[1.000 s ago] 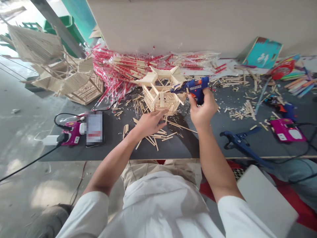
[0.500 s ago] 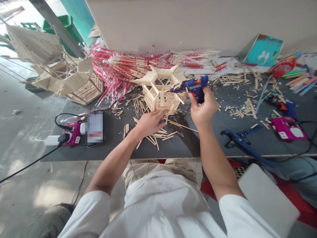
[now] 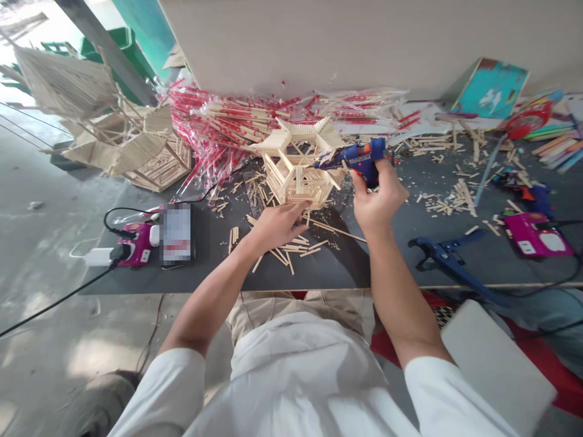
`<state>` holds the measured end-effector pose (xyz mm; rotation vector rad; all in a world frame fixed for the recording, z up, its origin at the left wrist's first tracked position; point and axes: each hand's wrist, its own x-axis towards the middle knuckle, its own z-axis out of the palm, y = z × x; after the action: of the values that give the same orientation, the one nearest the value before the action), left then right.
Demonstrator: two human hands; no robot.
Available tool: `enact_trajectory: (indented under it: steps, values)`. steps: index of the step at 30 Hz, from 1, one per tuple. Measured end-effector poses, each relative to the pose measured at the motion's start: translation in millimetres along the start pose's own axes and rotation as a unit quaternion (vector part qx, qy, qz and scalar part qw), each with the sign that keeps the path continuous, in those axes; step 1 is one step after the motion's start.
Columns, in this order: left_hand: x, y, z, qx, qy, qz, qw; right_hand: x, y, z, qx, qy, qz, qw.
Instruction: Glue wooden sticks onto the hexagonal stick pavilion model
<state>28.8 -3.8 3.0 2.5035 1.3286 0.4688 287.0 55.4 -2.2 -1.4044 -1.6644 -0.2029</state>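
Note:
A small pavilion-like model of pale wooden sticks (image 3: 298,176) stands on the dark table, with a flared, open-framed upper tier. My left hand (image 3: 280,227) grips its near lower edge, index finger over the rim and thumb below; part of the hold is hidden. In my right hand (image 3: 380,197) is a blue hot glue gun (image 3: 355,159), held by its handle. The nozzle points left and reaches the roof ribs at the model's front; whether it touches them is hard to tell. Loose cut sticks (image 3: 291,252) lie just in front of the model, by my left hand.
A bigger stick model (image 3: 132,142) stands at the left. Red-and-clear plastic wrappers with sticks (image 3: 228,121) pile up behind. A phone (image 3: 177,233) and purple power strip (image 3: 136,243) lie left; a blue cutter (image 3: 446,258), another power strip (image 3: 537,233) and stick scraps (image 3: 455,197) lie right.
The view has shifted very slightly. Both hands, the glue gun and the model keep nearly the same positions to each other.

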Motion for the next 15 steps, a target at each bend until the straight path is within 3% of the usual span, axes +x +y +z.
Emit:
enact_trajectory:
  steps: [10,15]
  values:
    - [0.6,-0.8,0.3,0.001,-0.006,0.001,1.0,0.0,-4.4,-0.4,-0.015,0.003,0.015,1.0]
    - [0.4,0.2,-1.2,0.001,-0.002,0.004,1.0,0.4,-2.0,2.7,-0.007,0.044,0.041,0.998]
